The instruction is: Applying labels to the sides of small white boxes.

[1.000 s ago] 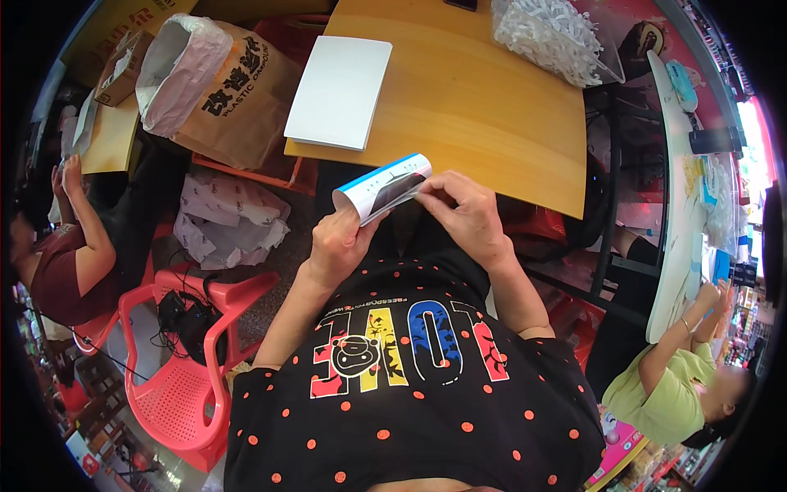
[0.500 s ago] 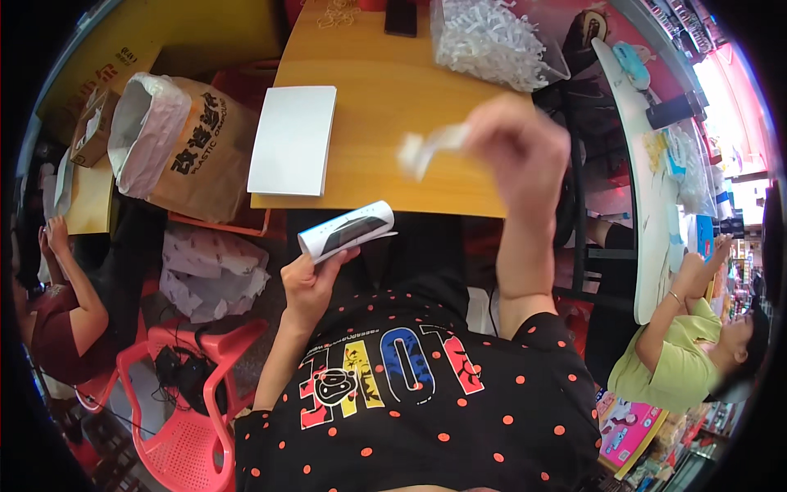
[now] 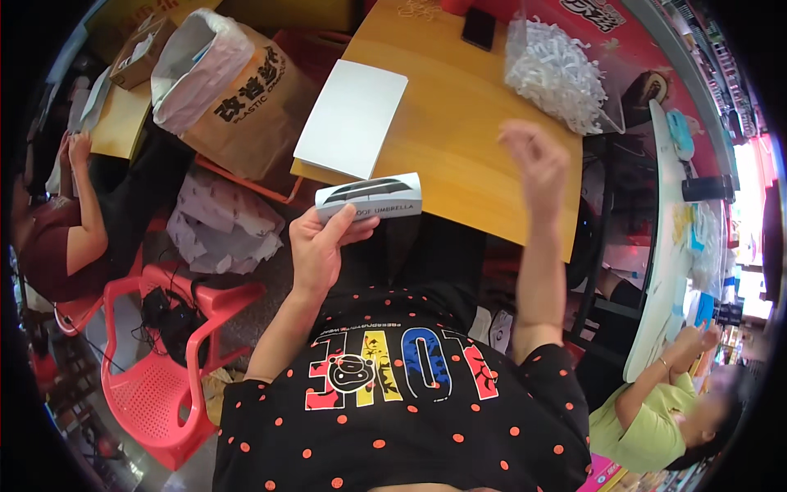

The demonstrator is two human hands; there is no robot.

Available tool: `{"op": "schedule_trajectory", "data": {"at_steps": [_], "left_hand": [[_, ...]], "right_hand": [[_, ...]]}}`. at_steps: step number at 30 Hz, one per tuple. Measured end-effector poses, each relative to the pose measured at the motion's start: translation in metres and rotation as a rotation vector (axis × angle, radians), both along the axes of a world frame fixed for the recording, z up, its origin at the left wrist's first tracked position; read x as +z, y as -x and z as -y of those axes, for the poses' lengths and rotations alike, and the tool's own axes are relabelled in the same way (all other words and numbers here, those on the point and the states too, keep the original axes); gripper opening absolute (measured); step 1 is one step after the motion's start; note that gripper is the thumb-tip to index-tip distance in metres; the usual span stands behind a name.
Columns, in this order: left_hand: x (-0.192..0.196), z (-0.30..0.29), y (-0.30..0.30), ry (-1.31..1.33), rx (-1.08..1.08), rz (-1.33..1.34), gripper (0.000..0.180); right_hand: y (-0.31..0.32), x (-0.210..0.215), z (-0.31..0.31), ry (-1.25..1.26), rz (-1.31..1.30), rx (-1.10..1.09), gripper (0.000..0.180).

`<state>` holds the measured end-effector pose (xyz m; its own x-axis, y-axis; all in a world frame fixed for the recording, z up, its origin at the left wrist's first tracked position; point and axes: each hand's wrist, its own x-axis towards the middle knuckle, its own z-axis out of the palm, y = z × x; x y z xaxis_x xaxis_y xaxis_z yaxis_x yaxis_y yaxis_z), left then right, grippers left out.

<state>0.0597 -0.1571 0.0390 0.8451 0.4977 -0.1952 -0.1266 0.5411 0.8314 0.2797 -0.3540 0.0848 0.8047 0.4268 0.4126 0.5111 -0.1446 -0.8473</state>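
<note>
My left hand point(image 3: 318, 250) is closed on a folded printed card sleeve point(image 3: 384, 199), white with a dark picture, thumb on its near face. The sleeve is curved and held just in front of the table's near edge. Over the right half of the wooden table point(image 3: 459, 131), my right hand point(image 3: 537, 168) is raised and a little blurred, with its fingers loosely bent and apart; nothing shows in it. A stack of white sheets point(image 3: 352, 119) lies at the table's left, just beyond the sleeve. Nearest to my right hand is a clear plastic bag of white paper strips point(image 3: 561, 78).
A black phone point(image 3: 478, 29) and rubber bands point(image 3: 420, 8) lie at the far edge. Left are a lined brown sack point(image 3: 254, 107) and a red plastic chair point(image 3: 156, 394) holding black cables. People sit at both sides, one by a white table point(image 3: 660, 246) at the right.
The white strip that was in my right hand is out of sight, and that hand's fingers have loosened. My left hand has turned the sleeve more level. The whole view has swung round.
</note>
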Motion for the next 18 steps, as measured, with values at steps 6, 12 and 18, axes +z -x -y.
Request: {"op": "schedule_trajectory", "data": {"at_steps": [6,12,18], "left_hand": [[-0.002,0.003,-0.008,-0.013,-0.014,0.004,0.022],[-0.006,0.006,-0.008,0.037,-0.052,0.021,0.023],[-0.015,0.006,-0.005,-0.049,-0.036,0.004,0.023]], "right_hand": [[0.096,-0.036,-0.035,-0.079,-0.171,0.1,0.016],[0.1,-0.043,-0.038,-0.25,-0.582,0.071,0.018],[0.099,-0.061,-0.045,-0.404,-0.788,0.111,0.022]]}}
